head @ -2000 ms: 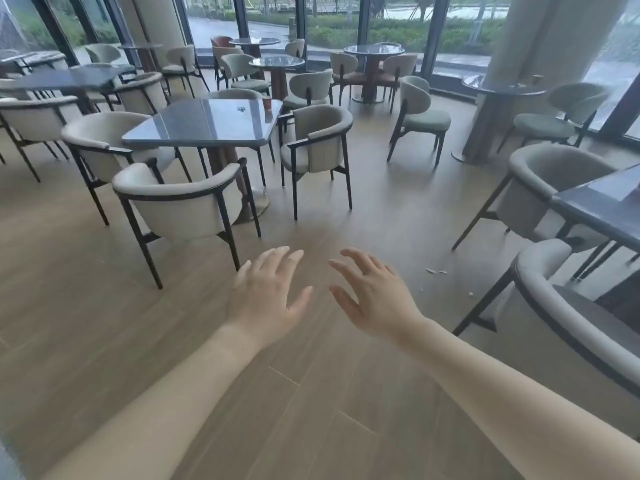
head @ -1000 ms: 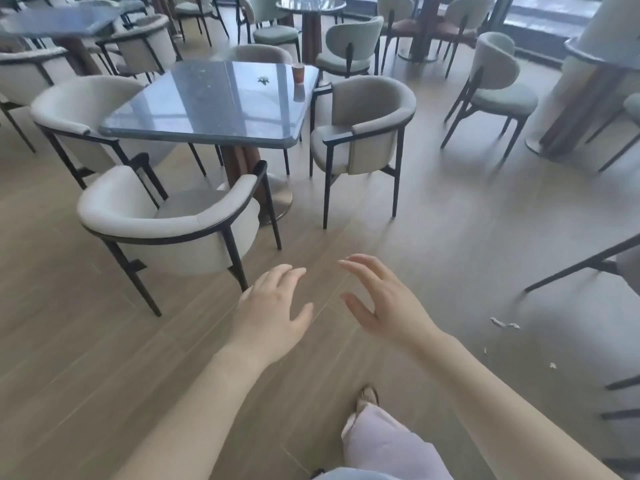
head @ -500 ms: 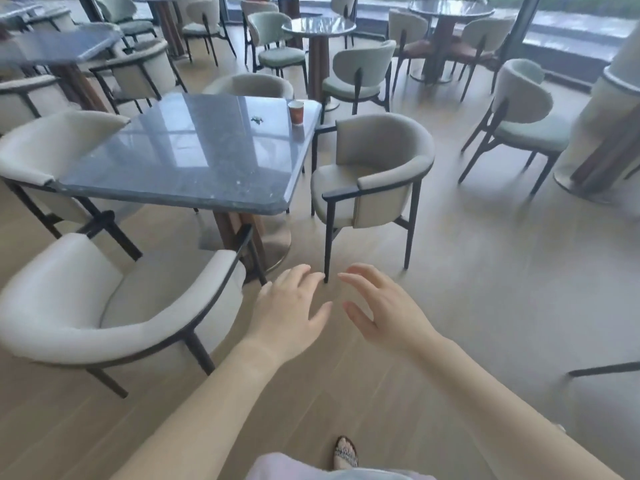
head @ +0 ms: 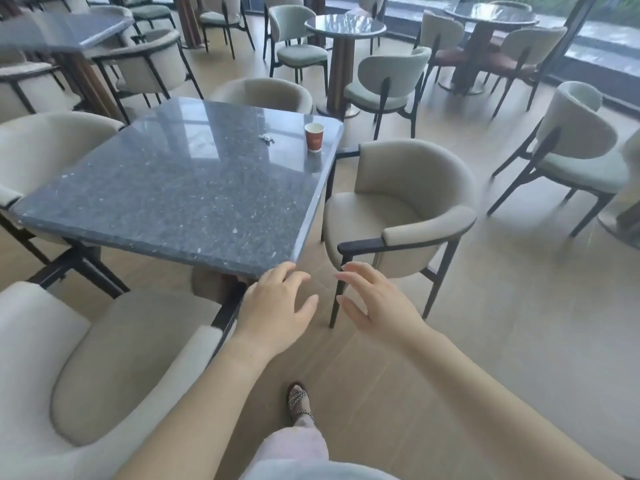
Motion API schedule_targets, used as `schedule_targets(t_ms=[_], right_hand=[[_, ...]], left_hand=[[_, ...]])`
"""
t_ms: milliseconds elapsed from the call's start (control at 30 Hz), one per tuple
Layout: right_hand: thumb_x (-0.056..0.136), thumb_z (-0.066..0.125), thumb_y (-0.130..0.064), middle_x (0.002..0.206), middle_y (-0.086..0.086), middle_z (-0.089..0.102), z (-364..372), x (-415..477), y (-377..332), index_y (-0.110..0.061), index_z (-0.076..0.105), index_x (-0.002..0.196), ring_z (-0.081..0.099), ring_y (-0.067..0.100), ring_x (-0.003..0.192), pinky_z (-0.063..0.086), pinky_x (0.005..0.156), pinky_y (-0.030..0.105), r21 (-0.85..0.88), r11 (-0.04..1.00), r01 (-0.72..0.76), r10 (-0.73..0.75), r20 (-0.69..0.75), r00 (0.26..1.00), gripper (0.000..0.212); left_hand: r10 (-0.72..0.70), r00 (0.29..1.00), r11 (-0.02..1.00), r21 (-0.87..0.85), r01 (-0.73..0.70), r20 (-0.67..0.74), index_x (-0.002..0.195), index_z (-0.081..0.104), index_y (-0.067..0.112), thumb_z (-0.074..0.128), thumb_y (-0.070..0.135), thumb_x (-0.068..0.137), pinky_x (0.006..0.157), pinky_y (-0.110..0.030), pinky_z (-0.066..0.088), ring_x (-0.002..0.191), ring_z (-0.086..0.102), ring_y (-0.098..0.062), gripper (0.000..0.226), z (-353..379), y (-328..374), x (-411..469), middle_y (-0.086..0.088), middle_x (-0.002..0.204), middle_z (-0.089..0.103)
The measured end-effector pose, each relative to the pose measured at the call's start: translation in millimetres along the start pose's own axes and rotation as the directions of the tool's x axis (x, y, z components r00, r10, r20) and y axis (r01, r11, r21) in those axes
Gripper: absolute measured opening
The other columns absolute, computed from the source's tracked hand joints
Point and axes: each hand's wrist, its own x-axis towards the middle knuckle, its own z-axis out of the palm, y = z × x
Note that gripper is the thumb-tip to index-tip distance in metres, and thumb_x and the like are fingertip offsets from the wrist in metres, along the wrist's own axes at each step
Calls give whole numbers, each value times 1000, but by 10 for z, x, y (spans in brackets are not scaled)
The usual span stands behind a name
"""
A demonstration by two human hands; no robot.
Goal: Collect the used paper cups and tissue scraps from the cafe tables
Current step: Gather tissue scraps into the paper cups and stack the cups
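Observation:
A red paper cup [head: 314, 137] stands upright near the far right corner of a square dark stone table [head: 173, 188]. A small crumpled tissue scrap [head: 266, 137] lies on the tabletop just left of the cup. My left hand [head: 275, 308] hovers by the table's near right corner, fingers relaxed and empty. My right hand [head: 375, 303] floats beside it over the floor, fingers spread, holding nothing. Both hands are well short of the cup and scrap.
Beige armchairs ring the table: one at its right side [head: 408, 206], one at my near left [head: 104, 368], one behind it [head: 266, 93]. A round table [head: 344, 26] and more chairs stand further back. My sandalled foot [head: 299, 401] is on the wooden floor.
I have walked up to the square table; it and the red cup now look much nearer. Both hands stay empty and held out in front.

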Motion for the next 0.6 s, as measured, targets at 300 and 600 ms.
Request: schedule_targets(t_ms=[300, 600], right_hand=[[88, 53, -27, 123, 0, 51, 17, 1624, 695, -22, 52, 117, 55, 24, 101, 50, 78, 36, 18, 999, -50, 50, -34, 998, 29], [86, 58, -26, 128, 2, 51, 5, 2705, 1393, -20, 54, 122, 54, 25, 107, 46, 82, 35, -3, 995, -97, 97, 6, 995, 36]], left_hand=[[87, 993, 996, 27, -90, 74, 129, 47, 27, 46, 44, 91, 108, -37, 28, 133, 32, -15, 42, -136, -225, 1845, 4, 144, 37], [83, 986, 995, 40, -90, 142, 130, 45, 26, 46, 43, 91, 102, -35, 34, 127, 39, -16, 42, -68, -405, 3170, 6, 138, 42]])
